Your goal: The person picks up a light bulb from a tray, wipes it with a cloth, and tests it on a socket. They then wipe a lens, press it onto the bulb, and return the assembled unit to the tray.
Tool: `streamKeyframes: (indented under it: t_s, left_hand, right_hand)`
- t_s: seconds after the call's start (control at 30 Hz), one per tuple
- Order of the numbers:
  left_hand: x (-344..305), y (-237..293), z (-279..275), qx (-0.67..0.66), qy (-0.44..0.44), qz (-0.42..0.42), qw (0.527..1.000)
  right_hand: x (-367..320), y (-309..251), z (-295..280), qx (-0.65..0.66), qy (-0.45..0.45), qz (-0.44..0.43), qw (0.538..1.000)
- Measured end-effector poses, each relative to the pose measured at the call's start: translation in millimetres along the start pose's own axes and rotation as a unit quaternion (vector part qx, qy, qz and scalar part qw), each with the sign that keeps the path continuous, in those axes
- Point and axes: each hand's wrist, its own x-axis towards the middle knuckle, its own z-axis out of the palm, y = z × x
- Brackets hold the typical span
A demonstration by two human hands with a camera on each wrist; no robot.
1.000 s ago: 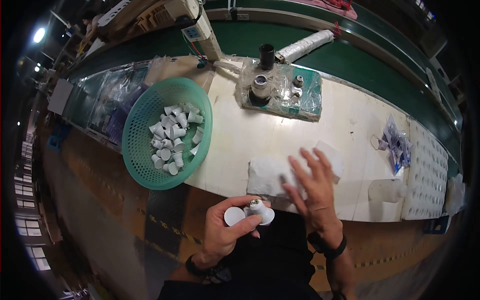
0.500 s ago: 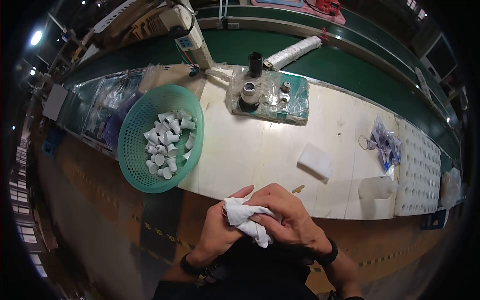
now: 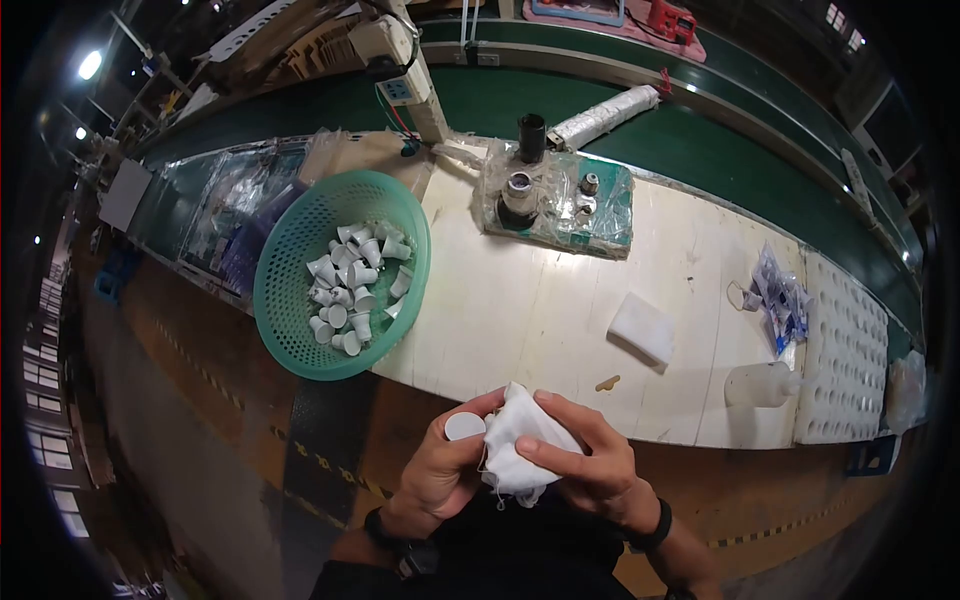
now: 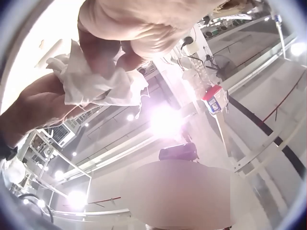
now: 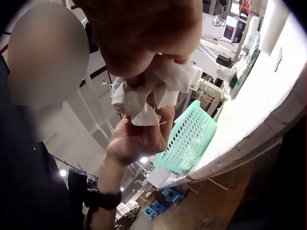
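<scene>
Both hands meet in front of the body, below the table's front edge. My left hand (image 3: 436, 478) grips a white cup-shaped part (image 3: 464, 427), its round face showing beside the thumb. A white cloth (image 3: 524, 440) is pinched in my right hand (image 3: 600, 468), thumb on top, and pressed against what the left hand holds. Whatever lies under the cloth is hidden. In the right wrist view the cloth (image 5: 139, 98) hangs in folds between the two hands.
At the left stands a green basket (image 3: 418, 290) with several white cups (image 3: 350, 272). A taped fixture (image 3: 607, 235) is at the back. Rightward are a white block (image 3: 642, 330), a bottle (image 3: 757, 385), plastic packets (image 3: 785, 300) and a tray with holes (image 3: 845, 350).
The right hand has picked the cloth up off the table and brought it to the left hand. Since half a second ago the cloth has shifted, uncovering one cup's round face.
</scene>
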Motion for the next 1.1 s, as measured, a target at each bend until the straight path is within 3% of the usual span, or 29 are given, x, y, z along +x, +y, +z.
streamKeyframes:
  t_s: [0.1,0.23,0.33,0.4,0.47,0.53,0.57,0.6,0.67,0.7,0.8,0.87,0.9,0.97,1.07,1.1]
  left_hand:
    - [2.7,-1.4,-2.5,0.024,0.023,0.022,0.999]
    - [-0.2,15.0,-11.7,0.095,0.061,0.018,0.993]
    - [0.8,15.7,-3.2,0.017,0.046,0.066,0.997]
    - [1.3,13.7,-4.5,0.002,0.020,0.068,0.998]
    - [2.7,10.6,-3.8,-0.010,0.003,0.085,0.996]
    - [2.8,5.1,-0.6,0.025,0.016,0.130,0.991]
    - [3.9,0.7,1.4,0.058,0.024,0.154,0.986]
    - [5.8,-3.1,2.7,0.091,0.028,0.175,0.980]
    - [9.2,-9.6,1.9,0.179,0.039,0.211,0.960]
    - [9.8,-11.5,1.5,0.222,0.047,0.231,0.946]
    - [7.5,-5.2,6.5,0.189,0.038,0.175,0.965]
    - [12.7,-2.5,5.6,0.258,0.031,0.227,0.939]
    - [14.1,-2.5,4.5,0.291,0.027,0.252,0.923]
    - [9.1,1.8,0.0,0.353,0.022,0.220,0.909]
    - [5.9,0.5,-2.8,0.401,0.012,0.231,0.886]
    - [5.2,-0.3,-3.6,0.410,0.010,0.244,0.879]
  right_hand:
    - [-13.7,11.2,5.9,-0.134,0.032,-0.052,0.989]
    - [-16.1,30.9,-13.2,-0.191,-0.048,0.055,0.979]
    - [-5.7,55.5,-12.8,-0.315,-0.049,0.048,0.946]
    - [13.8,42.1,-10.8,-0.391,-0.036,0.033,0.919]
    - [21.7,24.5,-3.8,-0.294,-0.003,0.086,0.952]
    - [9.4,6.4,4.9,-0.012,0.049,0.204,0.978]
    - [12.0,-9.3,10.1,0.157,0.039,0.353,0.922]
    - [7.7,-6.4,18.8,0.257,0.025,0.377,0.890]
    - [8.5,3.5,22.7,0.126,0.003,0.224,0.967]
    - [6.4,5.9,22.7,0.132,0.015,0.226,0.965]
    - [3.3,8.0,24.5,0.134,0.046,0.231,0.962]
    - [-1.3,6.2,21.0,0.100,0.069,0.239,0.963]
    - [-0.1,6.1,16.1,0.024,0.056,0.206,0.977]
    - [5.0,6.2,6.4,-0.126,0.031,0.138,0.982]
    - [5.0,6.6,5.2,-0.180,0.015,0.050,0.982]
    - [5.3,5.0,4.7,-0.104,0.022,0.091,0.990]
